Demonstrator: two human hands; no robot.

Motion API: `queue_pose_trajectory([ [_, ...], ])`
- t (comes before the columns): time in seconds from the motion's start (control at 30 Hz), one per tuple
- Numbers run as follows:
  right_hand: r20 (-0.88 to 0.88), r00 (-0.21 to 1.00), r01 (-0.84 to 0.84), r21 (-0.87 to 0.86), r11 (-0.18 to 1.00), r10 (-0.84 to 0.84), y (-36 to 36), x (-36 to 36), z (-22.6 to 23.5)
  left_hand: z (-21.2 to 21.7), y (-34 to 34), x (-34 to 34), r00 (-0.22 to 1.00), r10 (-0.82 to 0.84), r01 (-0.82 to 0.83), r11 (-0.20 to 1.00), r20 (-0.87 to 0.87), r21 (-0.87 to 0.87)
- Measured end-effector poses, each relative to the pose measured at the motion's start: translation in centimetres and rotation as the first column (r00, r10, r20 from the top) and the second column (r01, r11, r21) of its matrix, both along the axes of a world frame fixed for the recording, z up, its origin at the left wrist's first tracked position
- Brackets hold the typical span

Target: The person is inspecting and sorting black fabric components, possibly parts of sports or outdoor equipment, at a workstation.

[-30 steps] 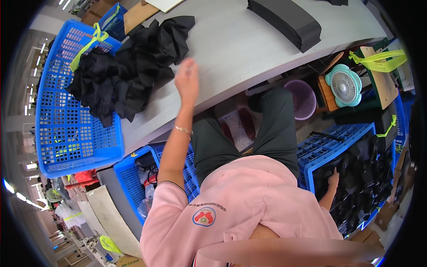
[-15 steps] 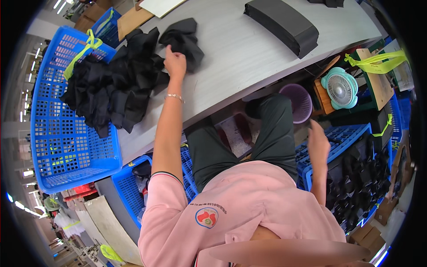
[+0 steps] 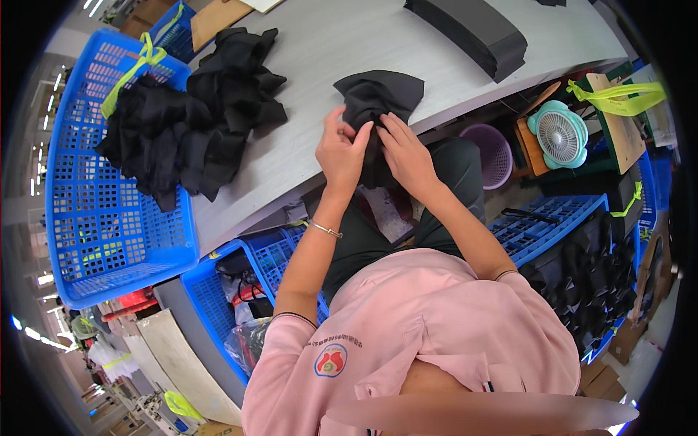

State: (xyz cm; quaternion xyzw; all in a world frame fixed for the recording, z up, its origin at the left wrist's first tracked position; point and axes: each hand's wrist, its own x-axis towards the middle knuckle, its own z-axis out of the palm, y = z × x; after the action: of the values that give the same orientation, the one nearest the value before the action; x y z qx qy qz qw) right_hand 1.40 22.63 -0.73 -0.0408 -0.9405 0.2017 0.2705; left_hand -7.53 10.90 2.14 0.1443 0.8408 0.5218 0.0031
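A: Right, what are the hands doing?

B: Both are working one black fabric piece (image 3: pixel 378 98) at the near edge of the grey table (image 3: pixel 342 43), centre of frame, slightly up. Left hand (image 3: pixel 340 149) is pinching the lower part of it, fingers curled closed on the cloth. Right hand (image 3: pixel 407 149) is sitting just beside the left, fingers bent and gripping the same piece from the other side. Fingertips of the two hands are almost touching.

A: Fabric flat on the table?

B: The upper part is lying on the tabletop, the lower part is hanging over the edge between the hands. Bunched, not flat.

A: Anything else nearby?

B: A pile of black fabric pieces (image 3: pixel 196 123) is spilling out of a big blue basket (image 3: pixel 94 240) at upper left, partly onto the table, well apart from the hands. A stack of dark flat pieces (image 3: pixel 472 29) is lying at the top right of the table. Under the table, right side: a purple bin (image 3: pixel 491 149), a small teal fan (image 3: pixel 558 134), and a blue crate (image 3: pixel 545 225) holding more black pieces. A bracelet (image 3: pixel 327 230) is sitting on the left wrist.
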Motion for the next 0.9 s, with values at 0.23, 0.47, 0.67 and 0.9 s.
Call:
queue_pose_trajectory([
  [0.23,-0.069,0.998,0.008,0.152,0.988,0.002,0.4,2.6,0.7,0.4,2.2,-2.5,0.813,-0.332,0.245,0.940,-0.478,-0.236],
  [0.47,-0.100,0.993,-0.079,-0.100,0.992,0.069,-1.2,4.6,0.7,2.0,1.6,-0.6,0.901,-0.348,0.381,0.920,-0.258,0.091],
  [0.67,0.148,0.974,-0.117,-0.319,0.941,0.171,-0.3,3.1,-0.6,3.7,0.6,3.0,0.816,-0.507,0.543,0.837,-0.277,0.069],
  [0.9,-0.062,0.987,-0.137,0.141,0.980,0.147,-1.3,3.2,0.5,4.4,-1.5,1.3,0.829,-0.529,0.476,0.838,0.181,0.267],
])
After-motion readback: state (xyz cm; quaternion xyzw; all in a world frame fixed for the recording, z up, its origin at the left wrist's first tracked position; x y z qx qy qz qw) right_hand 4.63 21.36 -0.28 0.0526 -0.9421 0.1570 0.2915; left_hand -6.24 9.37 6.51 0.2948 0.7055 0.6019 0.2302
